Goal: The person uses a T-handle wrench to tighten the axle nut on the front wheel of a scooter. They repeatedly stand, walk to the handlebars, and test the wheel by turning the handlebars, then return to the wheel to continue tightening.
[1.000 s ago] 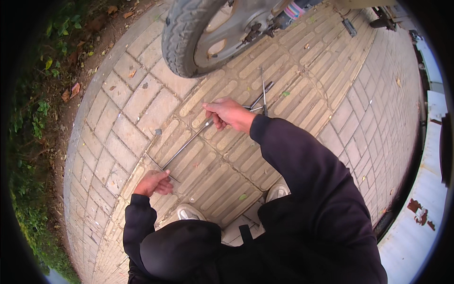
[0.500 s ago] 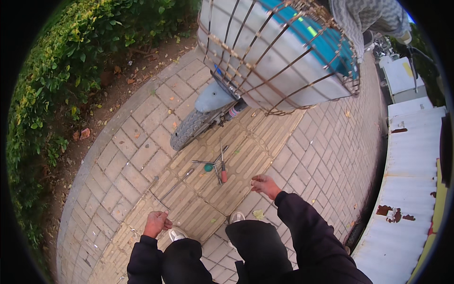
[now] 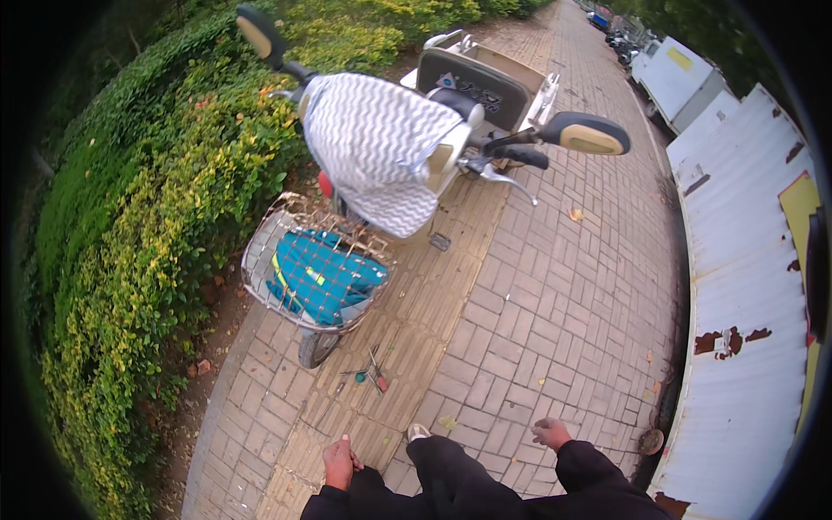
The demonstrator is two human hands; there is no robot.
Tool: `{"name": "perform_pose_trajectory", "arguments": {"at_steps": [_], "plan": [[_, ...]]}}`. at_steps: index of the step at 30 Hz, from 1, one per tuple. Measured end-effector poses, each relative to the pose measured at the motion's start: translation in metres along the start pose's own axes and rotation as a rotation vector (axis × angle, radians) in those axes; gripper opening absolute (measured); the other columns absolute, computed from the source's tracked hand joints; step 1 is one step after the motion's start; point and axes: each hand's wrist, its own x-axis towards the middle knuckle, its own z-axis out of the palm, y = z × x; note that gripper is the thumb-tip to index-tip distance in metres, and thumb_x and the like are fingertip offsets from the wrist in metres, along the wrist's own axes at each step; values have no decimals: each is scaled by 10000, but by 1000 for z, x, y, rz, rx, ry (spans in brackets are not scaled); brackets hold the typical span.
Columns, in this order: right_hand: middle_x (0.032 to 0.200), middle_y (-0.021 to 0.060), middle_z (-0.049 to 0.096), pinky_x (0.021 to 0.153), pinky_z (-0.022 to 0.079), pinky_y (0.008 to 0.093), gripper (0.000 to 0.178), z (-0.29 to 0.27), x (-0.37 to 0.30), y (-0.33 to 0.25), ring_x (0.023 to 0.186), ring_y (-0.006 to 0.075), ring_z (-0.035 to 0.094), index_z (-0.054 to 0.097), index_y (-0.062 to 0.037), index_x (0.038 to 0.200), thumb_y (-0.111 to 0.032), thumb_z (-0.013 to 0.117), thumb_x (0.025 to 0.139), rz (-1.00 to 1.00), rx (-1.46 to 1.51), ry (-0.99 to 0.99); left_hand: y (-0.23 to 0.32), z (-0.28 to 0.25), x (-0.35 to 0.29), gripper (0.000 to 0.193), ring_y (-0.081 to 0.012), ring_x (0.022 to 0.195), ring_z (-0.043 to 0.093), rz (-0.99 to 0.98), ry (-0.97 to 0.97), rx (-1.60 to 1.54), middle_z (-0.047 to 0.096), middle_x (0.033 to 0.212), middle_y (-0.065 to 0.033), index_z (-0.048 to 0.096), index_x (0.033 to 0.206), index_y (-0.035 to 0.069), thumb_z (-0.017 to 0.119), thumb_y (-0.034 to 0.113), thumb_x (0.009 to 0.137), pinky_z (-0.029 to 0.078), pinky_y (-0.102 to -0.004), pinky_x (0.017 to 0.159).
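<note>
My left hand (image 3: 341, 461) hangs low near my knees, its fingers curled in with nothing visible in them. Off to the right, my right hand (image 3: 550, 433) hovers over the paving, fingers loosely apart and holding nothing. On the ground ahead lie a red-handled screwdriver (image 3: 381, 384), a small green round object (image 3: 360, 377) and a few thin metal tools beside them. Just beyond stands a three-wheeled cargo bike with a rusty wire basket (image 3: 286, 299) over its front wheel (image 3: 318, 348). A teal cloth (image 3: 325, 276) fills the basket. Neither hand touches these things.
A zigzag-patterned cover (image 3: 377, 143) drapes the handlebars, between two mirrors. Behind is the cargo box (image 3: 472, 91). A hedge (image 3: 156, 286) borders the left; a rusty white corrugated panel (image 3: 737, 303) borders the right. Parked vehicles stand farther back.
My view has lifted and swung, so the whole bike now shows and the tools appear smaller. My right hand has moved out to the right; the tools stay on the ground.
</note>
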Motion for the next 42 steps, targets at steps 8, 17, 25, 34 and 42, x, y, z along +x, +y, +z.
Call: {"name": "perform_pose_trajectory", "arguments": {"at_steps": [8, 17, 25, 34, 42], "plan": [[1117, 156, 708, 722, 577, 344, 480, -149, 51, -117, 865, 249, 749, 572, 64, 1339, -227, 674, 971, -152, 433, 221, 113, 111, -18, 509, -191, 506, 648, 160, -103, 145, 605, 595, -86, 578, 747, 30, 530, 416, 1076, 485, -285, 455], [1167, 148, 682, 768, 559, 319, 518, -291, 127, -310, 910, 203, 732, 553, 60, 1391, -252, 662, 993, -481, 164, 289, 285, 300, 20, 346, -137, 715, 684, 348, -452, 229, 715, 799, -76, 685, 955, -3, 561, 296, 1076, 533, -272, 636], [1217, 166, 681, 777, 563, 325, 565, -388, 252, -418, 903, 208, 738, 556, 57, 1390, -328, 677, 995, -536, 144, 256, 371, 501, 18, 234, -162, 876, 721, 726, -533, 404, 766, 916, -71, 732, 1108, -39, 652, 161, 1019, 552, -310, 770], [1154, 191, 733, 779, 584, 305, 535, -416, 391, -683, 886, 194, 755, 623, 99, 1278, -323, 723, 964, -942, 120, 124, 401, 618, 22, 746, -345, 1377, 525, 384, -161, -444, 398, 1584, -253, 274, 1574, -71, 666, 218, 1009, 516, -434, 1054], [1139, 181, 710, 644, 533, 280, 697, -482, 533, -818, 815, 197, 729, 549, 127, 1367, -368, 773, 930, -766, 120, 327, 443, 633, 44, 960, -371, 1444, 434, 584, -144, -696, 299, 1643, -245, 198, 1629, 20, 724, 436, 943, 481, -477, 1104]]}}
